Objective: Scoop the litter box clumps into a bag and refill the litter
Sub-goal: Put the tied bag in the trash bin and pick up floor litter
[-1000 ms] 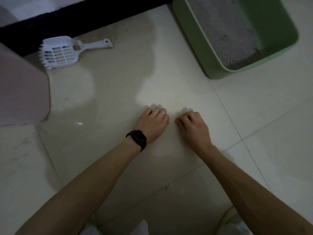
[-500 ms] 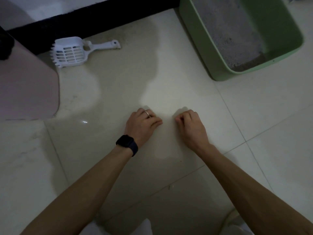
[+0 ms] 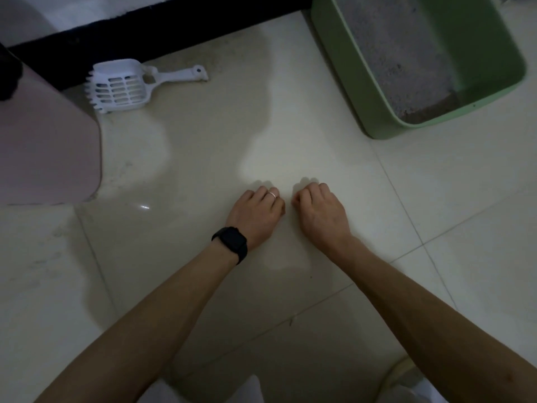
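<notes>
While both my bare forearms reach forward over the pale glossy tiled floor (image 3: 436,199), my two hands sit side by side on it, knuckles up and close together without touching. My left hand (image 3: 255,213), with a black smartwatch (image 3: 231,242) on its wrist and a thin silver ring (image 3: 272,194) on one finger, has its grip curled into a loose fist with nothing in it. My right hand (image 3: 321,212) is curled the same way, fingertips tucked under against the tile, its grip holding nothing either. Off to my left, nearer than the far wall, stands a dull pink rounded-corner object (image 3: 49,146) whose nature I cannot tell. Beyond it, well apart from both hands, the white slotted plastic litter scoop (image 3: 122,87) lies flat on the floor, teeth pointing left and handle pointing right, just beside a black strip (image 3: 174,24) along the far edge. Farther right, the light green rectangular plastic litter box (image 3: 363,91) sits on the floor, holding grey granular litter (image 3: 401,48) with a darker patch in its near corner.
</notes>
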{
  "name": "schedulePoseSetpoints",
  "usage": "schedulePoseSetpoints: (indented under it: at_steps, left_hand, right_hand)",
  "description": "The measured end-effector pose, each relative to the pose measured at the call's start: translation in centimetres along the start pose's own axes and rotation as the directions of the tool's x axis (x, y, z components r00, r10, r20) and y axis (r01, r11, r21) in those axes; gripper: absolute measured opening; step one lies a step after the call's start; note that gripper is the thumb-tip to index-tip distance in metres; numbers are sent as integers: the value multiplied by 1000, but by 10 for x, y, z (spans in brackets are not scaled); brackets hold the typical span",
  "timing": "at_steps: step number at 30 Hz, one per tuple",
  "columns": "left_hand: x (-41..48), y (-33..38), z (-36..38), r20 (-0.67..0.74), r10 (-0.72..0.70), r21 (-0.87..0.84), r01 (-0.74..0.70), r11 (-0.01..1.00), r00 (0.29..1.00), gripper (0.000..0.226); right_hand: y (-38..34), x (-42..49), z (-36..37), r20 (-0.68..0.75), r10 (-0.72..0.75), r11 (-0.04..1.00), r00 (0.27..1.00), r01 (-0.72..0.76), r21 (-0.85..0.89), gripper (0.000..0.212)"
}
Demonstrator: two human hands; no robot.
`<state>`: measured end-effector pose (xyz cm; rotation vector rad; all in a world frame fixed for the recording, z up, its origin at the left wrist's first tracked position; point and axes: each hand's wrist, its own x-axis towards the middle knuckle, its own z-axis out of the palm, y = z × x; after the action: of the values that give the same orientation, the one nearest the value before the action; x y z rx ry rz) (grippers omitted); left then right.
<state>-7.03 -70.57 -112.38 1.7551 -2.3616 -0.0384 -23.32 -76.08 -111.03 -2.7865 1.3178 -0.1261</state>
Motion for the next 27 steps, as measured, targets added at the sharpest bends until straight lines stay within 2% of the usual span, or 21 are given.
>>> schedulePoseSetpoints:
  at_steps: [2, 4, 6, 8, 10, 14, 17, 20, 24, 27]
  left_hand:
    - [4, 4, -5, 90, -23, 27, 20, 999, 996, 25]
    - [5, 2, -9, 164, -87, 16, 85, 996, 983, 41]
    - [4, -11, -19, 168, -219, -121, 241, 963, 961, 32]
    - [2, -29, -39, 95, -383, -318, 393, 863, 919, 20]
    - [2, -47, -68, 31, -463, -364, 442, 820, 886, 19]
    - [6, -82, -153, -233, -481, -379, 376, 845, 845, 19]
    - [3, -106, -226, -388, -463, -377, 322, 869, 797, 18]
    - [-17, -137, -293, -478, -494, -321, 380, 868, 726, 14]
    - [-70, -200, -344, -377, -628, -192, 606, 772, 681, 14]
    - [-116, -244, -354, -239, -719, -8, 740, 673, 652, 17]
  right_hand:
    - [0, 2, -6, 45, -34, 998, 998, 36, -51, 14]
    - [7, 6, -14, 99, 1, 1000, 995, -1, -4, 17]
    - [17, 13, -23, 173, 147, 979, 974, -168, 113, 27]
    - [27, 23, -36, 209, 250, 927, 945, -296, 230, 32]
    - [26, 38, -56, 166, 275, 885, 947, -317, 342, 31]
    - [-6, 83, -105, 16, 163, 893, 987, -154, 424, 26]
    - [-56, 129, -151, -101, 42, 879, 994, 11, 477, 19]
    - [-128, 174, -198, -197, -81, 812, 977, 180, 555, 25]
    - [-224, 214, -242, -334, -299, 724, 894, 441, 531, 18]
    - [-279, 234, -254, -248, -431, 726, 868, 496, 475, 24]
